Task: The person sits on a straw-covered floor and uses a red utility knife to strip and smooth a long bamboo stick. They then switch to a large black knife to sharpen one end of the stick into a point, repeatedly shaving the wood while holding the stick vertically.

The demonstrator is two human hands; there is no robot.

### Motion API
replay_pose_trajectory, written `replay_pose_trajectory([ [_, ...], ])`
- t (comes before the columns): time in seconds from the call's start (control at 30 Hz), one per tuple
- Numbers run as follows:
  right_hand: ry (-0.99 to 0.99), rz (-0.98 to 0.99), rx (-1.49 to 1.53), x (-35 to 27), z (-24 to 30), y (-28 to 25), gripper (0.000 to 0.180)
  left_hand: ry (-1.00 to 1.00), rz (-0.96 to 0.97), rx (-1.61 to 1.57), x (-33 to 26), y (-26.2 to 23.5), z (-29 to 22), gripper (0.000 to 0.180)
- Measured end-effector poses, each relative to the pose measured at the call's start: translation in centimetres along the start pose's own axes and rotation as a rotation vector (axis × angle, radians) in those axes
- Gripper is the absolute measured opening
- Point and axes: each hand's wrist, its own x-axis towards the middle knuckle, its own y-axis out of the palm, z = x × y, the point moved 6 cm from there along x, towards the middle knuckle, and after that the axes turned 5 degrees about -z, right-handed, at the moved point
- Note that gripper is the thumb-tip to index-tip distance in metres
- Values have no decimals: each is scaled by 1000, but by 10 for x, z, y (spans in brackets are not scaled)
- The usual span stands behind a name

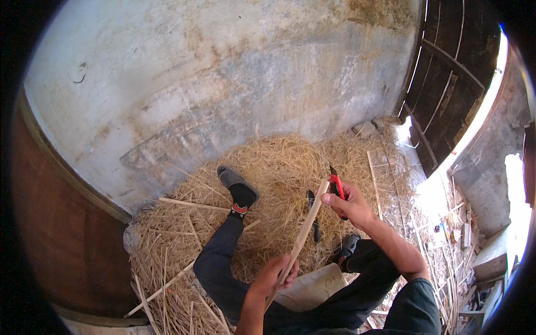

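Setting: a rough shed corner, stained plaster wall point(223, 72) behind, dark plank door point(446, 84) ajar at right letting in daylight; floor covered by a heap of straw point(279, 162) with loose cane strips scattered through it.

Left leg point(223, 245): stretched forward across the straw, grey shoe point(234, 178) pointing at the wall, apparently to brace the seated person.

Left hand point(279, 273): closed around the lower end of a long pale cane strip point(304, 234), low over the lap, seemingly to anchor the strip.

Cane strip: runs up and to the right from the left hand, tilted, its upper tip at the right hand.

Pale sheet point(312, 287): lies on the lap beneath the strip, possibly as protection.

Dark tool point(314, 218): lies on the straw between the legs, near both hands, untouched.

Right hand point(349, 206): clamped on a red-handled knife point(336, 187), blade end at the strip's upper tip, so the edge meets the cane.

Right edge: more cut strips point(446, 245) heaped on the floor.
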Motion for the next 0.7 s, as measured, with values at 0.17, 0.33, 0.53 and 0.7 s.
replay_pose_trajectory([
  [0.17, 8, -88, 58, 1, -3, -10, 28, 230, -119, 183, -14, 7, -4, 28],
  [0.33, -5, -42, 53, 5, 4, -13, 38, 205, -234, 228, -21, 0, -2, 30],
  [0.53, -381, -104, -339, -5, 25, -3, 37, 308, -402, 301, -30, 6, -33, 32],
  [0.7, -683, -11, -612, -26, 37, 24, 23, 396, -440, 383, -34, 16, -47, 32],
])
